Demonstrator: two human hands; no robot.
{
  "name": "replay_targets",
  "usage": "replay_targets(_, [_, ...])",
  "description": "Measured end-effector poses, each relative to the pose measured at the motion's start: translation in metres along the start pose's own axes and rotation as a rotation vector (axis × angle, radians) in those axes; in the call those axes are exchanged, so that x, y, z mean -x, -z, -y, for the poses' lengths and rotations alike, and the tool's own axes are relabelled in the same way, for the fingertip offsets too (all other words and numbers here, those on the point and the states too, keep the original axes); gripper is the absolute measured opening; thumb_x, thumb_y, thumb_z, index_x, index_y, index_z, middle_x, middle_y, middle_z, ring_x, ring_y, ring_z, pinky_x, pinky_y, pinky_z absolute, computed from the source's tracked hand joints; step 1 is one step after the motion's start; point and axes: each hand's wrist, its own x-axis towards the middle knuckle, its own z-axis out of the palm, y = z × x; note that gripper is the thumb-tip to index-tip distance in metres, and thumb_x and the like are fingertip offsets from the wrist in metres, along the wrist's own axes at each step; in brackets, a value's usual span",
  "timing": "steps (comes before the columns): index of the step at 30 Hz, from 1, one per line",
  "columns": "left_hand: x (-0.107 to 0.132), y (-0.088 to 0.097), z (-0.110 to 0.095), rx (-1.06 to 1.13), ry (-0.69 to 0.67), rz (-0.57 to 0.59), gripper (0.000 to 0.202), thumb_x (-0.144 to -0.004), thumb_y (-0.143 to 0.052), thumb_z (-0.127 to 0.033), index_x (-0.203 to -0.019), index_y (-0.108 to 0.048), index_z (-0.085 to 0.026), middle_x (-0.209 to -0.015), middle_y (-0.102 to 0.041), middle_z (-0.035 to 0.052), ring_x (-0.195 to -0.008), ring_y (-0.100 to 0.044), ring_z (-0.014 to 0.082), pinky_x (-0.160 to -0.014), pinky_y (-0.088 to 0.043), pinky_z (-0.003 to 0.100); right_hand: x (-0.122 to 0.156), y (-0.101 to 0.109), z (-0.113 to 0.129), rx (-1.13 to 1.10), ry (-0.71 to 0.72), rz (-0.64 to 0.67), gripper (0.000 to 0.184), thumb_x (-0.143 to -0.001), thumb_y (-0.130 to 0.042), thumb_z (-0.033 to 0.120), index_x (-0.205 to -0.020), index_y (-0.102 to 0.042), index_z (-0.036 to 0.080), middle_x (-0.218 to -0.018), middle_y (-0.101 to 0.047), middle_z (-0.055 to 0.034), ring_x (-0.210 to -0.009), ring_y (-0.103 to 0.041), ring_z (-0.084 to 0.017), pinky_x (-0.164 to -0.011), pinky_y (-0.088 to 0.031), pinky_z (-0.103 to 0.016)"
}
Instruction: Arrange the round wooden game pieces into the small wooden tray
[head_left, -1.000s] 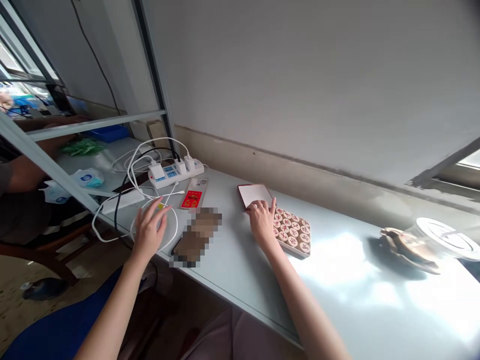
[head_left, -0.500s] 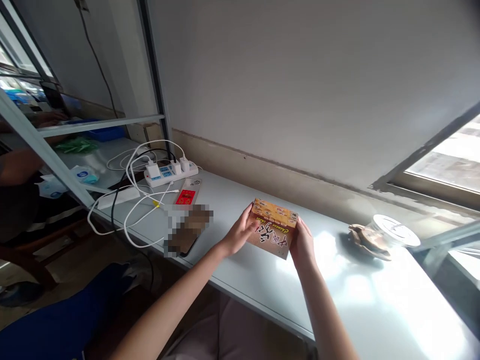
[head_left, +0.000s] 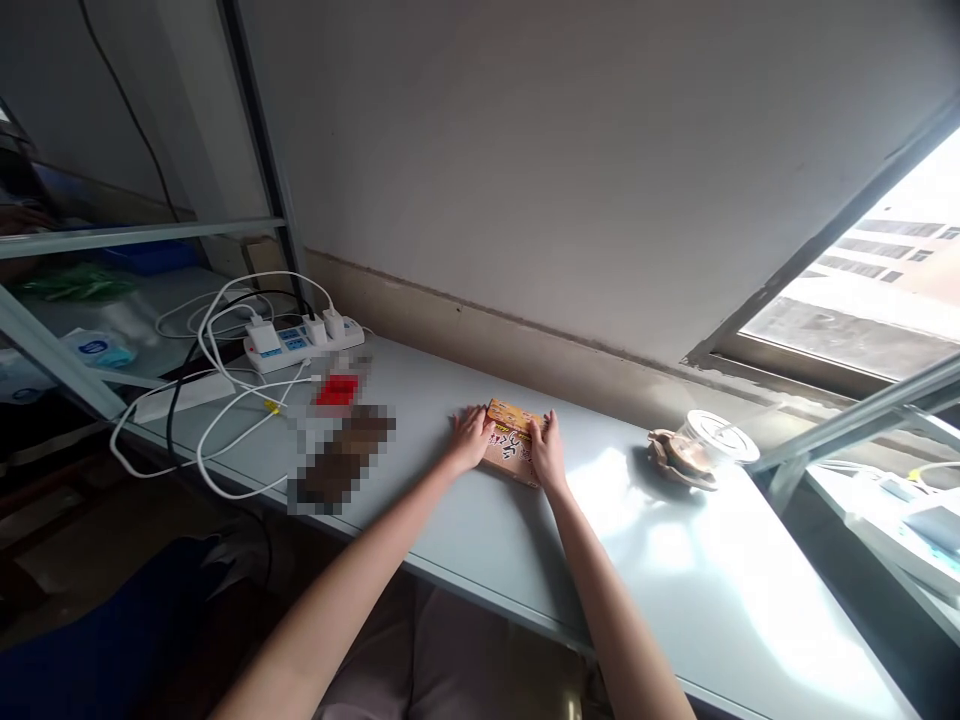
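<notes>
A small cardboard Chinese chess box (head_left: 511, 458), tan with an orange picture band across its far part, is at the middle of the grey-white table (head_left: 480, 530). It looks flat on the tabletop or just above it. My left hand (head_left: 471, 440) grips its left side, thumb on the top face. On the opposite side, my right hand (head_left: 549, 452) is closed around the edge, its thumb also over the top. Both hands cover parts of the printed cover. Left of my left hand lies a brown flat item (head_left: 341, 465), blurred out by pixelation.
A white power strip (head_left: 304, 345) with plugs and looping white cables (head_left: 225, 400) fills the table's left end. A red pixelated item (head_left: 337, 390) lies near it. To the right, a brown irregular dish (head_left: 675, 465) sits beside a clear lidded cup (head_left: 724, 437). Metal frame posts stand at both ends.
Both hands have moved the chess box away from me and lowered it toward the table, still gripping its two sides. The camera view has turned somewhat to the right.
</notes>
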Motion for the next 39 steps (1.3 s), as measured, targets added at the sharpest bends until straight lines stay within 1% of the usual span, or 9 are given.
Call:
replay_targets(3, [-0.007,-0.004,-0.001,-0.053,-0.026,0.042,0.05,-0.094,-0.021,-0.028,-0.14,-0.03,-0.009,-0.143,-0.039,0.0147,-0.138,-0.025,0.0231,-0.114,-0.006,0.049,-0.006,0.002,-0.007,0.027,-0.018,0.009,0.078,-0.077,-0.035,0.064,-0.133,-0.039,0.009,-0.134,-0.045,-0.0196,-0.123,-0.043,-0.029,-0.104,-0.031,-0.043])
replay_targets(8, [-0.015,-0.005,-0.003,-0.194,-0.044,0.046,0.052,-0.095,-0.015,-0.031,-0.142,-0.028,-0.011,-0.148,-0.031,0.0101,-0.141,-0.014,0.0225,-0.114,-0.003,0.053,-0.014,0.003,-0.018,0.101,-0.019,0.019,0.08,-0.077,-0.03,0.062,-0.133,-0.041,0.006,-0.135,-0.044,-0.0196,-0.126,-0.038,-0.03,-0.107,-0.025,-0.045])
replay_targets(13, [-0.013,-0.001,-0.002,-0.312,-0.059,0.041,0.054,-0.095,-0.013,-0.032,-0.141,-0.03,-0.009,-0.15,-0.025,0.0105,-0.142,-0.008,0.024,-0.112,0.002,0.057,-0.019,0.0,-0.026,0.249,-0.036,0.095,0.066,-0.083,-0.025,0.053,-0.132,-0.043,0.013,-0.136,-0.045,-0.0153,-0.127,-0.037,-0.03,-0.108,-0.011,-0.055])
replay_targets(18, [-0.014,-0.003,-0.001,-0.319,-0.035,0.065,0.055,-0.095,-0.011,-0.033,-0.142,-0.028,-0.011,-0.151,-0.023,0.009,-0.142,-0.008,0.022,-0.113,-0.001,0.054,-0.017,-0.001,-0.026,0.232,-0.051,0.079,0.059,-0.084,-0.026,0.05,-0.133,-0.043,0.021,-0.137,-0.045,-0.0091,-0.129,-0.037,-0.026,-0.109,-0.004,-0.054])
replay_targets(22, [-0.013,-0.005,0.0,-0.265,-0.02,0.008,0.055,-0.095,-0.013,-0.036,-0.14,-0.033,-0.013,-0.151,-0.025,0.0064,-0.141,-0.01,0.0206,-0.115,-0.003,0.05,-0.012,0.002,-0.021,0.153,-0.071,0.028,0.057,-0.082,-0.028,0.052,-0.128,-0.049,0.025,-0.129,-0.053,-0.0059,-0.12,-0.046,-0.023,-0.11,-0.007,-0.05])
replay_targets(28, [-0.01,-0.002,0.003,-0.156,-0.006,-0.041,0.058,-0.095,-0.011,-0.044,-0.138,-0.038,-0.015,-0.149,-0.03,0.0056,-0.141,-0.013,0.0194,-0.116,-0.007,0.046,-0.012,0.009,-0.019,0.048,-0.044,0.047,0.058,-0.08,-0.033,0.058,-0.123,-0.053,0.024,-0.122,-0.057,-0.0074,-0.111,-0.049,-0.024,-0.102,-0.026,-0.044])
replay_targets(32, [-0.009,0.001,-0.004,-0.078,0.028,-0.037,0.058,-0.096,-0.012,-0.045,-0.138,-0.037,-0.014,-0.149,-0.031,0.0063,-0.141,-0.013,0.02,-0.115,-0.009,0.046,-0.012,0.009,-0.02,0.029,-0.038,0.04,0.057,-0.08,-0.036,0.058,-0.121,-0.055,0.023,-0.117,-0.059,-0.0076,-0.107,-0.051,-0.023,-0.097,-0.032,-0.04])
replay_targets(35, [0.006,0.015,-0.017,-0.063,0.007,-0.084,0.054,-0.096,-0.017,-0.043,-0.137,-0.038,-0.016,-0.149,-0.03,0.0062,-0.141,-0.012,0.0207,-0.115,-0.012,0.048,-0.011,0.009,-0.02,0.026,-0.026,0.013,0.057,-0.08,-0.037,0.057,-0.122,-0.054,0.022,-0.117,-0.058,-0.0078,-0.107,-0.05,-0.024,-0.094,-0.034,-0.039])
replay_targets(39, [0.066,0.066,-0.019,-0.189,-0.22,-0.225,0.043,-0.096,-0.026,-0.036,-0.135,-0.039,-0.023,-0.147,-0.035,0.0025,-0.14,-0.019,0.0177,-0.116,-0.007,0.046,-0.009,0.009,-0.018,0.034,-0.04,0.007,0.056,-0.081,-0.036,0.056,-0.121,-0.055,0.022,-0.116,-0.059,-0.0075,-0.107,-0.049,-0.024,-0.094,-0.033,-0.038])
